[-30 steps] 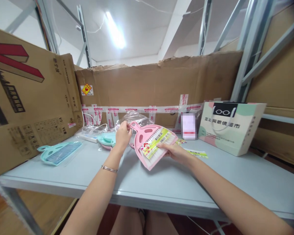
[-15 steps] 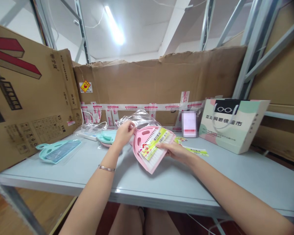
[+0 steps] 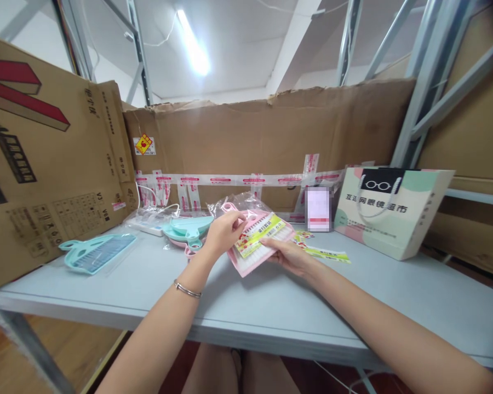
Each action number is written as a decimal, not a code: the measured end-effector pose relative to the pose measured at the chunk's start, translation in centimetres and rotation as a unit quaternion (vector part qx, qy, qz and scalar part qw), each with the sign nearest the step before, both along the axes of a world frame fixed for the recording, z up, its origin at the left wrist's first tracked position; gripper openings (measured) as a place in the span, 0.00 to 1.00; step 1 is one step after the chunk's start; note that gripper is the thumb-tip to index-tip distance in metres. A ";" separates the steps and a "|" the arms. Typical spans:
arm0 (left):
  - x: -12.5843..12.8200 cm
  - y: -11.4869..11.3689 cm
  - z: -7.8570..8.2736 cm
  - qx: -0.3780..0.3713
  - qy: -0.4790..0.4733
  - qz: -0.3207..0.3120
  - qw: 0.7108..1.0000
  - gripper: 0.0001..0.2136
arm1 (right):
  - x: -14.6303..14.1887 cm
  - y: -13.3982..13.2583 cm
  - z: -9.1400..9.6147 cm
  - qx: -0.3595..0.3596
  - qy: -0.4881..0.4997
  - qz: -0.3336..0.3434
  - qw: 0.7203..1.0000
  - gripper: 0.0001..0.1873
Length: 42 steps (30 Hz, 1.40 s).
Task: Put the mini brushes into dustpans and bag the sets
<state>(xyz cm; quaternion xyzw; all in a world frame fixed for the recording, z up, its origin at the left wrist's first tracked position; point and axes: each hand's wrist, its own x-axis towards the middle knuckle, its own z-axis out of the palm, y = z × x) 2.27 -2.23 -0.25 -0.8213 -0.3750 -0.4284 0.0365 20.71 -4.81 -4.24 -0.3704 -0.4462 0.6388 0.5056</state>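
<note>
I hold a pink dustpan [image 3: 246, 261] with a white brush and a yellow-green label [image 3: 259, 234] lying in it, tilted low over the grey table [image 3: 271, 306]. My left hand [image 3: 225, 232] is closed on the upper left of the set, near the handle. My right hand [image 3: 288, 255] grips the lower right edge from below. A clear plastic bag [image 3: 240, 201] is bunched just behind the dustpan.
A teal dustpan and brush [image 3: 93, 253] lies at the left. More teal and pink dustpans [image 3: 187, 230] are stacked behind my left hand. Loose labels [image 3: 324, 253] lie at the right, beside a paper carrier bag [image 3: 388, 210]. Cardboard walls [image 3: 271, 137] ring the table.
The pink dustpan has been lowered from nearly upright to lying flatter toward the table. My left hand slid from the handle tip onto the brush area.
</note>
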 end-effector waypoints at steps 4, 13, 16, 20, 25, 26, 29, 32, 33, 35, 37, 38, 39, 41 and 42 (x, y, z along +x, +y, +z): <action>0.4 -0.6 0.0 -0.024 0.062 -0.035 0.997 0.05 | -0.2 0.3 0.0 -0.004 0.044 -0.049 0.998 0.13; 0.0 -0.1 0.7 -0.067 -0.331 0.053 0.940 0.28 | -0.1 0.5 0.6 0.006 0.181 -0.129 0.975 0.15; 0.7 -0.3 0.4 -0.359 -0.369 -0.075 0.854 0.33 | -0.3 0.3 0.8 0.018 0.193 -0.125 0.973 0.16; 1.7 -0.5 -0.6 -0.402 -0.346 -0.217 0.819 0.29 | -0.6 0.2 0.7 0.013 0.163 -0.106 0.981 0.16; 0.8 0.7 -1.3 -0.370 -0.386 -0.167 0.828 0.27 | 0.5 1.0 0.6 -0.024 0.094 -0.190 0.977 0.13; 0.5 1.0 -1.3 -0.369 -0.383 -0.169 0.829 0.27 | 0.9 1.3 0.6 -0.026 0.081 -0.227 0.970 0.15; 0.2 1.3 -1.4 -0.377 -0.360 -0.170 0.836 0.27 | 2.1 2.2 0.4 -0.006 0.067 -0.231 0.971 0.10; 0.3 1.2 -1.6 -0.397 -0.337 -0.175 0.836 0.27 | 2.8 2.8 0.2 -0.004 0.084 -0.126 0.988 0.07; 0.3 1.2 -1.6 -0.405 -0.333 -0.176 0.833 0.27 | 2.9 2.9 0.1 -0.007 0.089 -0.097 0.991 0.08; 0.4 1.1 -1.7 -0.423 -0.326 -0.176 0.827 0.26 | 3.1 3.3 -0.3 -0.015 0.088 -0.058 0.994 0.09; 0.4 1.1 -1.7 -0.450 -0.318 -0.168 0.817 0.23 | 3.2 3.8 -0.7 -0.035 0.078 -0.048 0.995 0.10; 0.5 1.0 -1.7 -0.464 -0.315 -0.157 0.813 0.22 | 3.3 4.0 -0.9 -0.051 0.070 -0.056 0.995 0.09; 0.5 1.0 -1.7 -0.478 -0.315 -0.139 0.808 0.20 | 3.2 4.1 -1.0 -0.069 0.061 -0.068 0.993 0.09; 0.7 1.0 -1.6 -0.503 -0.322 -0.093 0.796 0.16 | 3.1 4.1 -1.0 -0.103 0.047 -0.086 0.990 0.11; 0.8 1.1 -1.6 -0.512 -0.329 -0.070 0.791 0.14 | 3.0 4.0 -0.9 -0.113 0.044 -0.085 0.989 0.12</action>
